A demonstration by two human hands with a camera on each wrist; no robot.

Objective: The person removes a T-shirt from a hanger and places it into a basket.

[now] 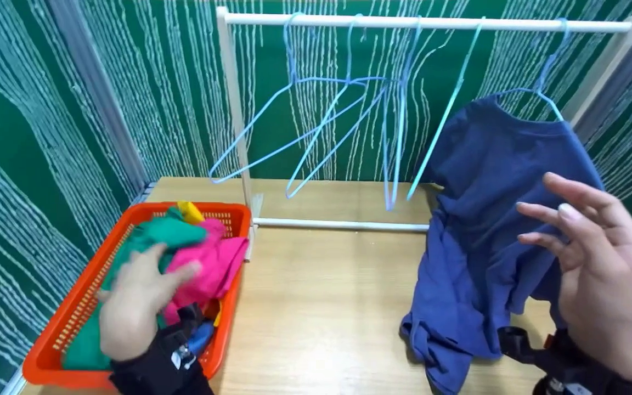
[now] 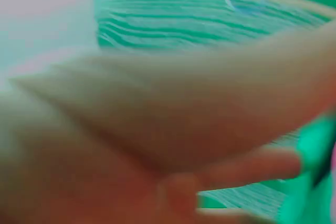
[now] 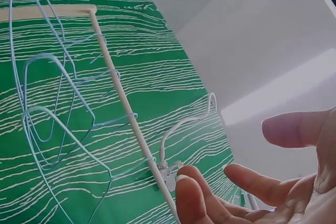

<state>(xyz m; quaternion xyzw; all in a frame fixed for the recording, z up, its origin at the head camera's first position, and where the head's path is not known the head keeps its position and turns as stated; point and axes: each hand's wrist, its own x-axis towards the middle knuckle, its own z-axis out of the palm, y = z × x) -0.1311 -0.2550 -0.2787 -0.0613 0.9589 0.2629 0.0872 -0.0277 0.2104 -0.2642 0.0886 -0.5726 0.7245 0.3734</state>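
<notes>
Over the orange basket my left hand hovers, blurred, with its fingers spread above a green cloth and a pink cloth. In the left wrist view the palm fills most of the picture, with green cloth at the right edge. My right hand is raised in front of a navy blue shirt, fingers loosely bent and holding nothing. That shirt hangs from a blue hanger at the rack's right end, its lower part trailing onto the table.
A white rack stands at the back, its lower bar low over the wooden table. Several bare hangers hang left of the shirt. Yellow cloth and blue cloth also lie in the basket. Green patterned walls surround the table.
</notes>
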